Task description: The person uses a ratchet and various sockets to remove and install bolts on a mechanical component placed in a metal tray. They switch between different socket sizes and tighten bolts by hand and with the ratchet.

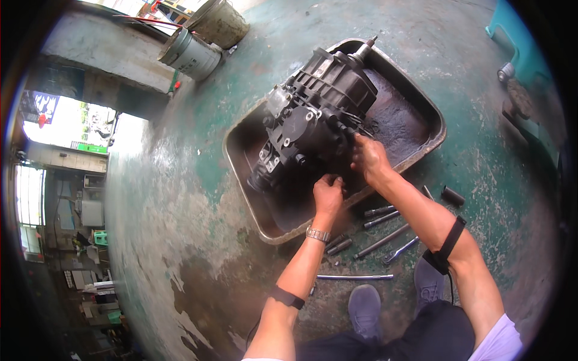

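A dark metal gearbox (319, 102) lies in a black rectangular drip tray (442, 129), whose floor is wet with dark oil. Against the gearbox's near right side, my right hand (370, 159) has its fingers bent onto the housing beside some thin wiring; their tips are partly hidden. Lower and to the left, my left hand (328, 194) is closed, its fingertips pinched together over the near part of the tray just below the housing. Whatever those fingers hold is too small and dark to make out. A metal-banded watch (318, 234) is on my left wrist.
By my shoes (365, 307) lie a long steel bar (355, 277), a ratchet wrench (400, 249), a dark rod (382, 242) and several sockets, among them a black one (453, 196). Buckets (190, 54) stand at the far left, a teal plastic stool (524, 36) at the far right.
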